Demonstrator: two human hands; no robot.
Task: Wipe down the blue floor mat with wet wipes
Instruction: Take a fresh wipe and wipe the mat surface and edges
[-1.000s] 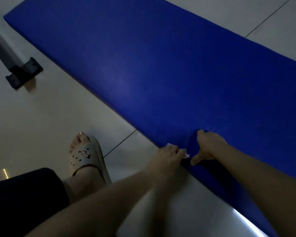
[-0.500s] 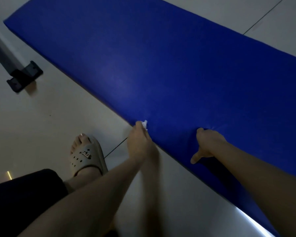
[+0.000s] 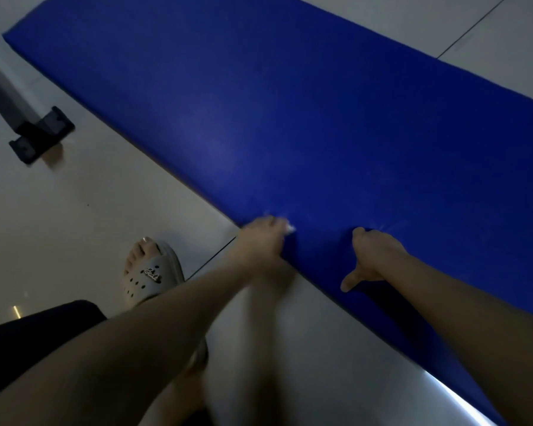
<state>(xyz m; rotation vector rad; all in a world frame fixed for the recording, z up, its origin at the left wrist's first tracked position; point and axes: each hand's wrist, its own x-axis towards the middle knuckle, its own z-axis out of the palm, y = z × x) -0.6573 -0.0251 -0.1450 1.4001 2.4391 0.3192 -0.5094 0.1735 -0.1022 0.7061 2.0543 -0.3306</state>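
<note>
Along the near edge of the blue mat [image 3: 290, 118], the left hand [image 3: 260, 241] is a blur, fingers closed around a white wipe [image 3: 288, 227] right on that edge; just beside it the right hand [image 3: 373, 256] presses on the mat, thumb splayed, fingers bent or straight I cannot tell; on the floor [image 3: 74, 210], a sandal [image 3: 150, 273] sits near the edge.

Script on sandal charm [image 3: 152, 274] illegible

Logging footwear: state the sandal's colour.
Beige, with dark holes; the sandal shows best in the head view.
</note>
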